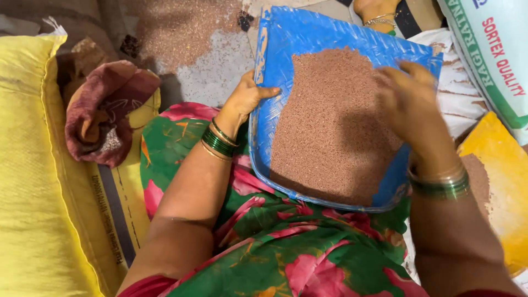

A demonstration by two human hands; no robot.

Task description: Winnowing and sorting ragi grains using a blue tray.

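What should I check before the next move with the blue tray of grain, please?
1. Left hand grips the blue tray at its edge: ok.
2. Right hand over the grain, touching it: cannot tell, blurred.
3. Grain all inside the tray: ok.
4. Tray rests on the lap: ok.
5. Floor free of spilled grain: not ok.
6. Yellow tray at the right holds grain: ok.

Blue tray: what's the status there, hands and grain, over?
Left hand grips tray edge. Right hand spread over brown grain, blurred. Tray rests on lap. Nothing in the way.
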